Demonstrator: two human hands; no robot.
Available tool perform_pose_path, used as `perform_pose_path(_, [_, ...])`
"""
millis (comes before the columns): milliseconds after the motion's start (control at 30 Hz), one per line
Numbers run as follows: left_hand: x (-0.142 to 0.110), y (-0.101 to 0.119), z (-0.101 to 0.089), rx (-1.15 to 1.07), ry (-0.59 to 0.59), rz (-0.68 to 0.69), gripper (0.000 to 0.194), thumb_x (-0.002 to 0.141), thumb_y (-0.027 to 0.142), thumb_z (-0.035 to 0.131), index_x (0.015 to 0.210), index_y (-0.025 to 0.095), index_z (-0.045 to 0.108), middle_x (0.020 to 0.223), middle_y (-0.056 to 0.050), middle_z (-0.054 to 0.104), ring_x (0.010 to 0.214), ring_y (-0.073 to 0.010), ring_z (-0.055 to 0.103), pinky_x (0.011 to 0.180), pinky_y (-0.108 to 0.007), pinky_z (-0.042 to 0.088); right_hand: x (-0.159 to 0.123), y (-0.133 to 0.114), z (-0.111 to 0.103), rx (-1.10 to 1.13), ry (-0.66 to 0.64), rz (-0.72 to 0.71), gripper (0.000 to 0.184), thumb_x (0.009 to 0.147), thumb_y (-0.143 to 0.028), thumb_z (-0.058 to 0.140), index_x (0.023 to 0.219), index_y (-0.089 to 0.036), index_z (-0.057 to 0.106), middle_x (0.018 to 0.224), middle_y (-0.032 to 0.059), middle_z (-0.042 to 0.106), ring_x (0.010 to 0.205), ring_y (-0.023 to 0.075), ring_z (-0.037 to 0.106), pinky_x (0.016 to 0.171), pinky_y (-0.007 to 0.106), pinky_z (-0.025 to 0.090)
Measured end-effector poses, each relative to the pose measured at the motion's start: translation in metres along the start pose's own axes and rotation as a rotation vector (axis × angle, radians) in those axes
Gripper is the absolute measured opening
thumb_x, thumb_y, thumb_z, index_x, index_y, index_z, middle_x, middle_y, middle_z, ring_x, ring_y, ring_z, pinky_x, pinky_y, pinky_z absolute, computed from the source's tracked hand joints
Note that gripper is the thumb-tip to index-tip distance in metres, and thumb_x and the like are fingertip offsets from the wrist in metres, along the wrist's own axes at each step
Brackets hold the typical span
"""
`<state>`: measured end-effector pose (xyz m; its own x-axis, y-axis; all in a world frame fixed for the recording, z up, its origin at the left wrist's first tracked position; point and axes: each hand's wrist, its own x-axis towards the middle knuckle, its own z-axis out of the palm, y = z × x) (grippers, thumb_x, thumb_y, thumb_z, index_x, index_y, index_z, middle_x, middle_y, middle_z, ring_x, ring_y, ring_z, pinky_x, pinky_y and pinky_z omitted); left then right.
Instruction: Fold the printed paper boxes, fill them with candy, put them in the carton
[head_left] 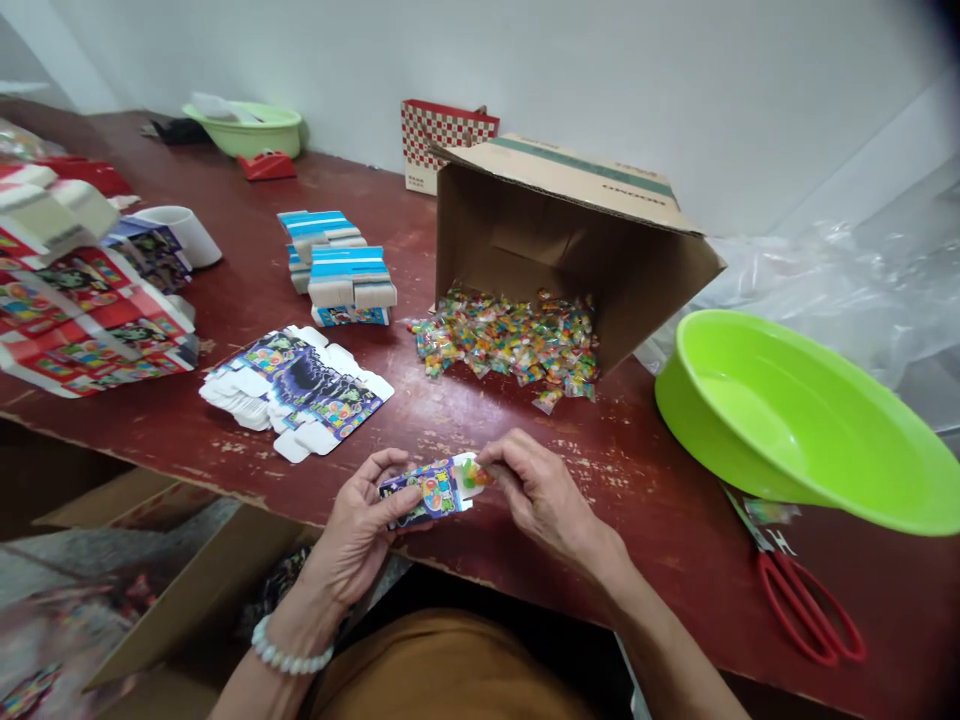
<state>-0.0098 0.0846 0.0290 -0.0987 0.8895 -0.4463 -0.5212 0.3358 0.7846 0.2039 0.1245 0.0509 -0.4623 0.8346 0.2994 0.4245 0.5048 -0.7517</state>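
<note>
My left hand (pixel 360 530) is closed around a small purple printed carton (pixel 427 492), held near the front edge of the dark red table (pixel 645 500). My right hand (pixel 536 490) pinches a small colourful candy packet (pixel 474 474) at the carton's open right end. A tipped cardboard box (pixel 570 235) lies behind, with a pile of wrapped candies (pixel 514 340) spilling from it. Flat purple carton blanks (pixel 296 390) lie to the left of my hands.
A lime green basin (pixel 795 420) sits at the right, red scissors (pixel 806 600) in front of it. Blue-striped cartons (pixel 341 265), red printed cartons (pixel 82 300), a white cup (pixel 184 232), a far green bowl (pixel 244 128) and a checked bag (pixel 442 135) stand around. An open box (pixel 180 590) sits below left.
</note>
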Motion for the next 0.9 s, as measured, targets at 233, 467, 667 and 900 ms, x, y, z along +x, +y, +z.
perform_pose_path(233, [-0.006,-0.004,0.000,-0.019,-0.066,0.011,0.060,0.059,0.018,0.091,0.113,0.017,0.065,0.098,-0.004,0.071,0.082,-0.0168,0.070,0.072,-0.025,0.060,0.007,-0.010,-0.011,0.025,-0.274,-0.069,0.016,0.096,-0.014,0.050,0.093,-0.021,0.065,0.089,0.0032,0.063,0.079,0.0153,0.059,0.073,0.027,0.046])
perform_pose_path(467, [-0.008,-0.017,-0.002,0.077,-0.345,-0.088,0.038,0.074,0.020,0.082,0.110,0.015,0.070,0.103,-0.008,0.073,0.085,-0.0165,0.068,0.081,-0.030,0.058,0.018,-0.008,0.014,0.240,-0.018,0.192,0.024,0.088,-0.019,0.064,0.112,-0.023,0.059,0.087,0.0011,0.073,0.074,0.0156,0.066,0.070,0.028,0.049])
perform_pose_path(667, [-0.007,-0.022,0.006,0.040,-0.504,-0.152,0.040,0.078,0.021,0.072,0.115,0.022,0.059,0.084,-0.002,0.072,0.060,-0.0165,0.069,0.060,-0.030,0.057,0.017,-0.019,0.021,-0.023,-0.043,0.088,0.009,0.091,-0.024,0.063,0.088,-0.024,0.072,0.099,0.0054,0.071,0.100,0.0230,0.057,0.093,0.043,0.041])
perform_pose_path(900, [-0.009,-0.012,0.016,-0.095,-0.306,-0.297,0.040,0.084,0.051,0.063,0.104,0.017,0.061,0.068,-0.005,0.071,0.057,-0.0221,0.069,0.055,-0.034,0.057,0.003,-0.003,0.034,0.758,0.042,0.478,0.036,0.088,-0.036,0.066,0.121,-0.025,0.059,0.098,0.0033,0.065,0.074,0.0140,0.061,0.072,0.030,0.050])
